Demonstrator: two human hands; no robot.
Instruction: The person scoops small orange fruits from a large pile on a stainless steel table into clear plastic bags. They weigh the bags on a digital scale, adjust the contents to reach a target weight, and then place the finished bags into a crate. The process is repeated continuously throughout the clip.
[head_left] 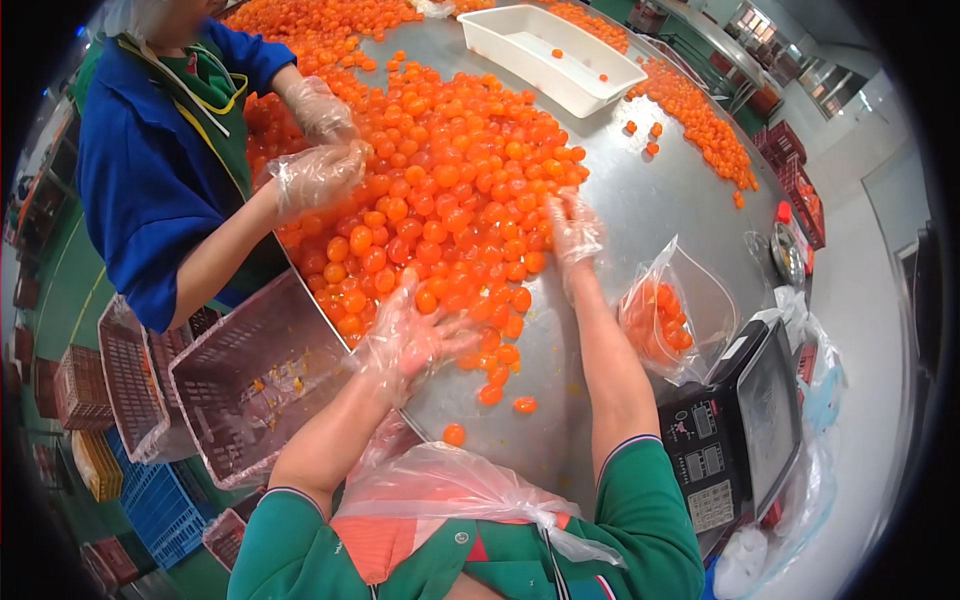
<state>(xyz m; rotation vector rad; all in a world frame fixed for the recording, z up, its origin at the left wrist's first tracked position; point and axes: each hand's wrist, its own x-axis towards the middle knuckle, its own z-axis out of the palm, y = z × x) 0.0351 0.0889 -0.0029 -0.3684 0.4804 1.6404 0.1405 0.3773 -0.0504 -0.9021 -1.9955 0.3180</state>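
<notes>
Sleeves of green colour and a clear plastic apron are nearest, at the lower edge. Just beyond, one single orange ball lies on the metal tabletop. At the left, beside the table's edge, is a reddish crate with some scraps inside; at the right stands a black scale.

The left hand, in a thin clear glove, is wide open with fingers spread, against the near side of a big pile of orange balls; I see nothing gripped in it. Right of the pile, a clear bag with orange balls in it sits near the scale. Farther, the right hand, gloved also, has its fingers partly bent at the pile's right edge; whether it holds a ball, I cannot tell.

Across, at the left, another person's two gloved hands are over the pile. More far is a white tray containing a few balls, and behind it more orange balls are spread.
</notes>
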